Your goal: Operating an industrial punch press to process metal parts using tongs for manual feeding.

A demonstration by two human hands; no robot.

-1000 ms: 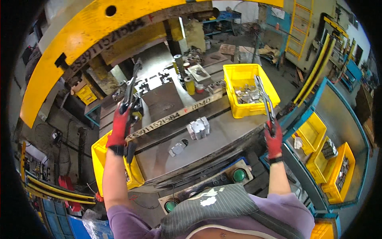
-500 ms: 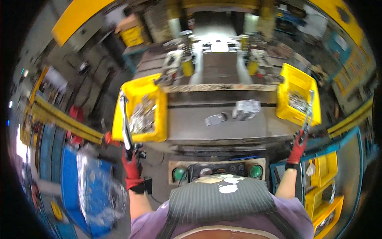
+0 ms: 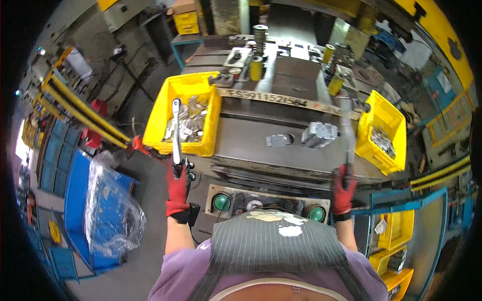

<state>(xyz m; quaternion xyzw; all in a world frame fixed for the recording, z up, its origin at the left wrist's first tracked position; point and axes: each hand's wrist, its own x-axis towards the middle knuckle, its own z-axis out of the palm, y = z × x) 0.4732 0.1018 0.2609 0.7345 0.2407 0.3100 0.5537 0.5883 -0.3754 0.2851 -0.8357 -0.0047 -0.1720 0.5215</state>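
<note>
While you stand at the press, your left hand [image 3: 177, 193], in a red glove, is closed around the grip of a long metal tong [image 3: 176, 131] whose tip reaches over the left yellow bin [image 3: 165, 120] of small bright stampings [image 3: 191, 120]. Your right hand [image 3: 343, 193], also gloved, is closed on a second tong [image 3: 347, 131], held upright at the near edge of the tabletop [image 3: 251, 140], just left of the right yellow bin [image 3: 386, 118].

Judgement: both tools look rigid steel, moderately heavy and slick on the shaft; hold them low at the handle end, as you do now. The stampings appear light, hard and sharp-edged, likely to slide against one another.

Markings: a long pale strip label [image 3: 281, 99] with dark characters runs along the far edge of the tabletop. Two green round buttons [image 3: 221, 202] sit on the near control panel. Yellow cylinders [image 3: 256, 67] stand on the die. A blue pallet under clear plastic wrap [image 3: 108, 200] lies to your left.
</note>
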